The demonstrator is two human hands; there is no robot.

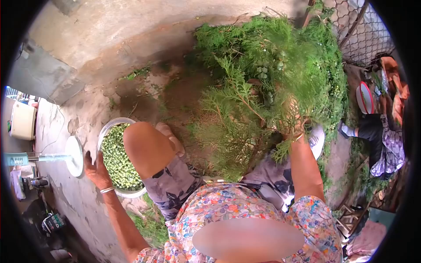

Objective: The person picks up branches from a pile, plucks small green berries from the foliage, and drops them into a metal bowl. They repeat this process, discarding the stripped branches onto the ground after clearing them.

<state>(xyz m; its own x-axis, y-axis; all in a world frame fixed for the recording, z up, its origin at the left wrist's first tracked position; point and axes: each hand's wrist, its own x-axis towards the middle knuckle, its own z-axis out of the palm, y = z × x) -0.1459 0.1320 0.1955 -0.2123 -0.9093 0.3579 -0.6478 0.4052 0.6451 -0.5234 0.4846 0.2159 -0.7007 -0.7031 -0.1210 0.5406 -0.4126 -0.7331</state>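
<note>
Cones (119,164) lie in a basin (100,141) left of branches (272,65).

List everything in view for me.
Tub: one, white, left
Pieces: many, green, in tub
Branches: many, green, centre and upper right
Stand: one, white and blue, left
Box: one, cream, far left
Mesh: one, grey, top right
Wall: one, beige, top
Disc: one, white, red rim, right
Sheet: one, orange, right
Other person: one, purple top, right
Cloth: one, pink, lower right
Shirt: one, multicoloured, bottom
Legs: two, grey trousers, centre
Left hand: one, at tub edge
Right hand: one, half hidden among branches
</note>
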